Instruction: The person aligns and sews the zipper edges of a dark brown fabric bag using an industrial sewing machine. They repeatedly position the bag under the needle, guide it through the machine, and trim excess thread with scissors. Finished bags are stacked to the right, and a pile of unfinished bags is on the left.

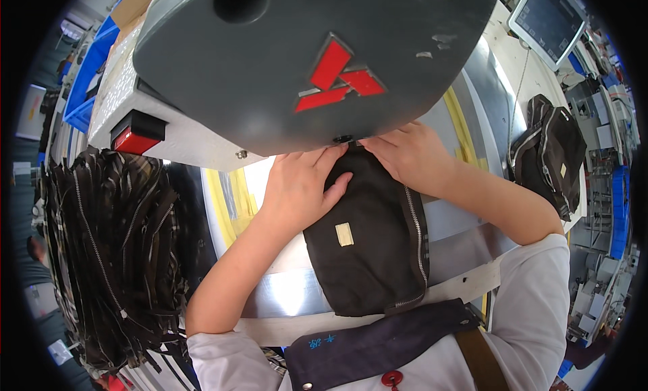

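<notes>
A dark fabric bag piece (pixel 368 256) lies under the head of a large grey sewing machine (pixel 270 87). Along its right and lower edges runs a metal zipper, and a small pale label sits near its middle. My left hand (pixel 300 188) rests on the piece's upper left part, fingers stretched out and thumb apart. Opposite it, my right hand (pixel 415 158) lies over the upper right edge with its fingers extended toward the machine. The machine head hides the needle area and some of the fingertips.
A thick pile of dark zippered pieces (pixel 115 256) hangs at the left. Another dark zippered piece (pixel 550 154) lies at the right, below a screen (pixel 548 23). A blue bin (pixel 88 80) stands at the far left. Yellow tape strips (pixel 462 127) mark the worktable.
</notes>
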Demonstrator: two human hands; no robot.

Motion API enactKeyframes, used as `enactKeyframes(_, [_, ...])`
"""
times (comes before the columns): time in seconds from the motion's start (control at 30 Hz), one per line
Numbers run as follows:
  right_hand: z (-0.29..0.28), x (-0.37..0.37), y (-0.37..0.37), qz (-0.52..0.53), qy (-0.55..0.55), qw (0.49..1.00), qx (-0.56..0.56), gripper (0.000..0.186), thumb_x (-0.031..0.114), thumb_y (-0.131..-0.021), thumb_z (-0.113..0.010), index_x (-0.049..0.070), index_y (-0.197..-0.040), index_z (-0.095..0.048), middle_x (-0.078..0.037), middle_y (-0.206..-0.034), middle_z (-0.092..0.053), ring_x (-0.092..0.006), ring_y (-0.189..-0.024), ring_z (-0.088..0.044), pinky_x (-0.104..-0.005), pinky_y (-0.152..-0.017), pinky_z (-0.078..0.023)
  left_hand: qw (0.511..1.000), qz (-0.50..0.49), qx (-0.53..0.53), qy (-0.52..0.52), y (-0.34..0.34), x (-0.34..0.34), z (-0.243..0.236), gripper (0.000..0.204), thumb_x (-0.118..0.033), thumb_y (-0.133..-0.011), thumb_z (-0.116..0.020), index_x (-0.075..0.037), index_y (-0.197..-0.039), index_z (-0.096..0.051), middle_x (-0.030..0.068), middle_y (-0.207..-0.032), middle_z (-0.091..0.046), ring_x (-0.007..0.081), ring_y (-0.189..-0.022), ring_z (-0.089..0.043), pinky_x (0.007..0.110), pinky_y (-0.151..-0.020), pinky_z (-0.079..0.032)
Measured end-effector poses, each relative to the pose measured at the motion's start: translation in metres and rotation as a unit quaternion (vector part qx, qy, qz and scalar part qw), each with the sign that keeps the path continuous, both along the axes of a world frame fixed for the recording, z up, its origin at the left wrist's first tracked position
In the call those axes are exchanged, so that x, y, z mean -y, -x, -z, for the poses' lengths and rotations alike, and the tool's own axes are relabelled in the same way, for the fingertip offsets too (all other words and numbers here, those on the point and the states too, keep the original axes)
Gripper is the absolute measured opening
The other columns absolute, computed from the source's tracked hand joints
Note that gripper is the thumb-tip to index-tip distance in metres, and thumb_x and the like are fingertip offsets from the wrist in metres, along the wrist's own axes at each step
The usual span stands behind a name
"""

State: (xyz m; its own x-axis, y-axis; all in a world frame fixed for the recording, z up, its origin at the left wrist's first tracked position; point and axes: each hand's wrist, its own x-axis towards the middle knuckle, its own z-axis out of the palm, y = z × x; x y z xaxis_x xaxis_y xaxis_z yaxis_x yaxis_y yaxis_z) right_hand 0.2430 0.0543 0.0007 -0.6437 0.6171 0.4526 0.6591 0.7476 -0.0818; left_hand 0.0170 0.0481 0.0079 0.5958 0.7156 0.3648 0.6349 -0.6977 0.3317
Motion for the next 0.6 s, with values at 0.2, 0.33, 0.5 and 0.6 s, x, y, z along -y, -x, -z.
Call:
enactKeyframes(0.2, [0.005, 0.002, 0.001, -0.002, -0.009, 1.000, -0.018, 0.024, 0.009, -0.080, -0.059, 0.003, -0.102, -0.064, -0.005, -0.108, -0.063, -0.0212, -0.094, -0.063, -0.0331, -0.076, -0.053, 1.000, 0.005, 0.003, -0.011, -0.001, 0.002, 0.000, 0.037, -0.016, -0.074, -0.073, -0.005, -0.108, -0.064, 0.0062, -0.113, -0.064, 0.0269, -0.099, -0.062, 0.037, -0.087, -0.047])
enactKeyframes(0.33, [0.001, -0.005, 0.000, -0.001, -0.015, 1.000, -0.011, 0.023, 0.009, -0.077, -0.059, 0.004, -0.099, -0.064, -0.004, -0.102, -0.062, -0.0211, -0.090, -0.062, -0.0334, -0.072, -0.052, 1.000, -0.009, 0.002, 0.005, 0.000, -0.004, 0.003, 0.037, -0.017, -0.074, -0.074, -0.005, -0.107, -0.064, 0.0081, -0.105, -0.066, 0.0286, -0.090, -0.064, 0.037, -0.077, -0.050])
enactKeyframes(0.5, [0.002, -0.014, 0.001, 0.007, -0.023, 1.000, 0.011, 0.023, 0.008, -0.075, -0.059, 0.004, -0.097, -0.063, -0.003, -0.098, -0.061, -0.0206, -0.086, -0.062, -0.0334, -0.069, -0.051, 0.999, -0.031, -0.030, -0.029, -0.001, -0.012, 0.001, 0.033, -0.019, -0.076, -0.073, -0.006, -0.105, -0.066, 0.0090, -0.096, -0.067, 0.0291, -0.081, -0.065, 0.037, -0.070, -0.052])
enactKeyframes(0.6, [0.001, -0.014, 0.000, -0.005, -0.024, 1.000, -0.008, 0.022, 0.007, -0.075, -0.060, 0.004, -0.097, -0.064, -0.004, -0.098, -0.061, -0.0205, -0.086, -0.063, -0.0335, -0.069, -0.052, 0.999, -0.027, -0.014, -0.029, -0.001, -0.011, 0.005, 0.031, -0.019, -0.077, -0.073, -0.006, -0.104, -0.066, 0.0089, -0.094, -0.068, 0.0290, -0.079, -0.065, 0.037, -0.070, -0.052])
